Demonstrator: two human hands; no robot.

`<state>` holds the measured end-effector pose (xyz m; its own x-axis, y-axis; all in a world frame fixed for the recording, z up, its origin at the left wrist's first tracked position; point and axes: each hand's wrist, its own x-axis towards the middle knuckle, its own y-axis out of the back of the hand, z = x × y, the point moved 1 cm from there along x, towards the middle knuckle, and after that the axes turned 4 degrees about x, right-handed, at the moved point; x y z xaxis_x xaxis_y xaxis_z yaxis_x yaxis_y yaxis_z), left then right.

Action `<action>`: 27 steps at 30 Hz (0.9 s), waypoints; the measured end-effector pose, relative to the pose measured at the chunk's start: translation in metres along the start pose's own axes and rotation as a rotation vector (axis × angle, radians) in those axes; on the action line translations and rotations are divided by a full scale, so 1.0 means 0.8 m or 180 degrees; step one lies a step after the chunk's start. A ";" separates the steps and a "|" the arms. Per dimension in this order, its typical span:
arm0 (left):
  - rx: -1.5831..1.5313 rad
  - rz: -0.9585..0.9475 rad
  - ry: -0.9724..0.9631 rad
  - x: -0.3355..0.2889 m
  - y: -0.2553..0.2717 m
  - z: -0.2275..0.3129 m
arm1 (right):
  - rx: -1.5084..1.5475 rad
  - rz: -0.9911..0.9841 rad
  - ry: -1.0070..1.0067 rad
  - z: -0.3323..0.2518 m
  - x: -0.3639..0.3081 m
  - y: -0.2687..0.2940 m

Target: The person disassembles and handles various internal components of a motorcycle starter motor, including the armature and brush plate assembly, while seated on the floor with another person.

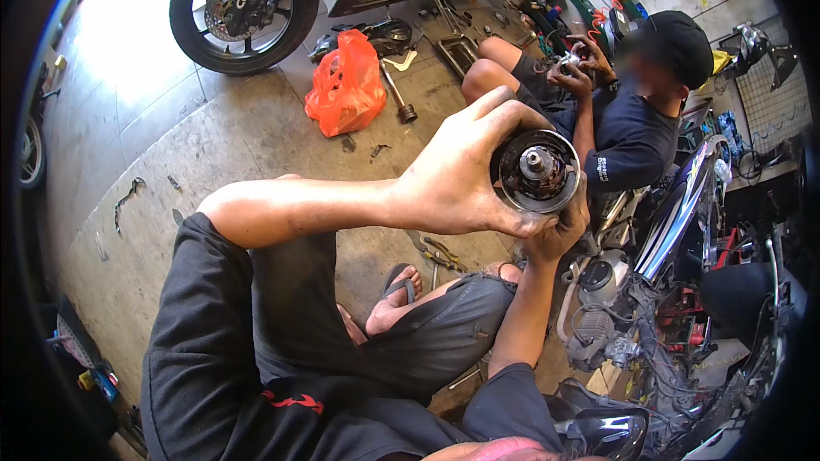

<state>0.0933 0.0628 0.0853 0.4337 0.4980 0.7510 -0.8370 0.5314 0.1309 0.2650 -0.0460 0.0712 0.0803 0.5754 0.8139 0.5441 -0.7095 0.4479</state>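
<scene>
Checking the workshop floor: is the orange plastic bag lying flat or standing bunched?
Standing bunched: the orange plastic bag rises crumpled from the concrete floor.

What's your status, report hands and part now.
Left hand and right hand both grip round metal drum part. Co-worker seated just beyond. Stripped motorcycle right.

left forearm — reaches across from the left, raised | left hand [453,179] — fingers curled, closed in a grip | right hand [559,226] — comes up from below, fingers gripping, just under the left
</scene>
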 end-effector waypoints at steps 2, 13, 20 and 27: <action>0.0066 -0.0008 -0.0097 0.000 0.002 -0.001 | -0.0053 0.0001 0.0196 -0.004 0.001 -0.001; -0.0003 -0.0135 -0.0312 -0.003 0.001 0.005 | 0.0995 -0.0147 -0.0376 0.007 -0.009 0.001; 0.0063 -0.0104 -0.0339 -0.011 -0.004 0.016 | 0.0960 -0.0268 -0.0052 0.010 -0.004 -0.001; 0.0130 -0.0134 -0.0455 -0.017 -0.010 0.020 | 0.1245 -0.0498 -0.0851 0.018 -0.021 -0.001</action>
<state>0.0887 0.0404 0.0844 0.4192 0.3717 0.8283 -0.8332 0.5199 0.1884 0.2753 -0.0490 0.0520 0.1559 0.7833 0.6017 0.8351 -0.4299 0.3432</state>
